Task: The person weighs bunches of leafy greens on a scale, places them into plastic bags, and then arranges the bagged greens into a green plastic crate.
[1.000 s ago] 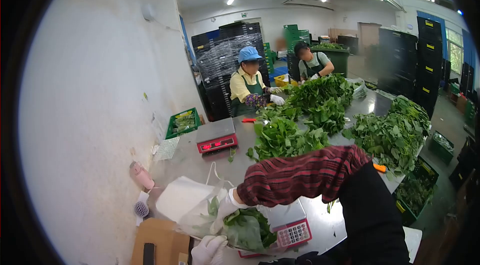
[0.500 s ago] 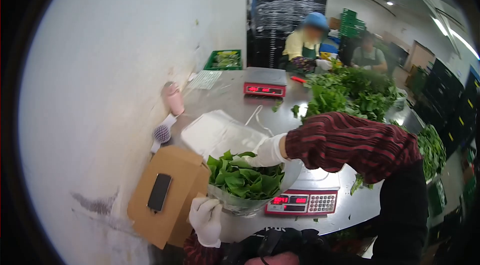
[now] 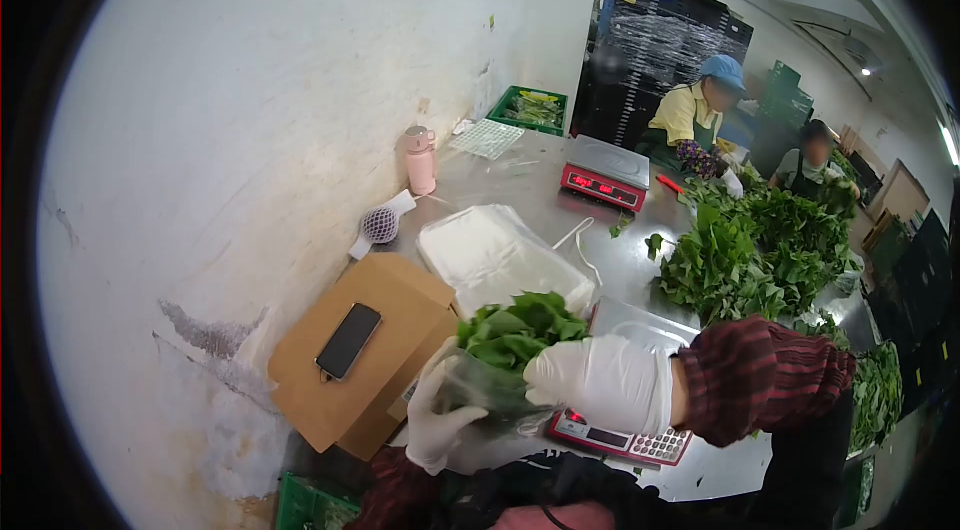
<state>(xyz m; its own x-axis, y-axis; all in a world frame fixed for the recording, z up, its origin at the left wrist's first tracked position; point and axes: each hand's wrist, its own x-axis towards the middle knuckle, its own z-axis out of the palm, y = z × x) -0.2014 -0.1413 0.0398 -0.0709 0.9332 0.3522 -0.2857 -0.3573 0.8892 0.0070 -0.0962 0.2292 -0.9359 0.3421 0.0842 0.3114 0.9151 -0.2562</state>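
Observation:
A clear plastic bag (image 3: 485, 382) full of leafy greens (image 3: 522, 328) is held up near the table's front edge, the leaves standing out of its mouth. My left hand (image 3: 440, 412), in a white glove, is closed on the bag's left side. On the right side my gloved right hand (image 3: 600, 382) grips the bag's rim, with its fingertips against the plastic. Beneath the right hand is a red digital scale (image 3: 655, 445), partly covered by it. Behind the bag lies a stack of white plastic bags (image 3: 505, 255).
A cardboard box (image 3: 400, 295) with a phone (image 3: 349, 340) on it stands left. Farther back are a pink flask (image 3: 420, 160), a second scale (image 3: 605, 175) and a heap of greens (image 3: 750, 250). Two people work across the table. A wall borders the left.
My right hand has moved from atop the leaves to the bag's right rim. My left hand has taken hold higher on the bag. The camera view has swung left.

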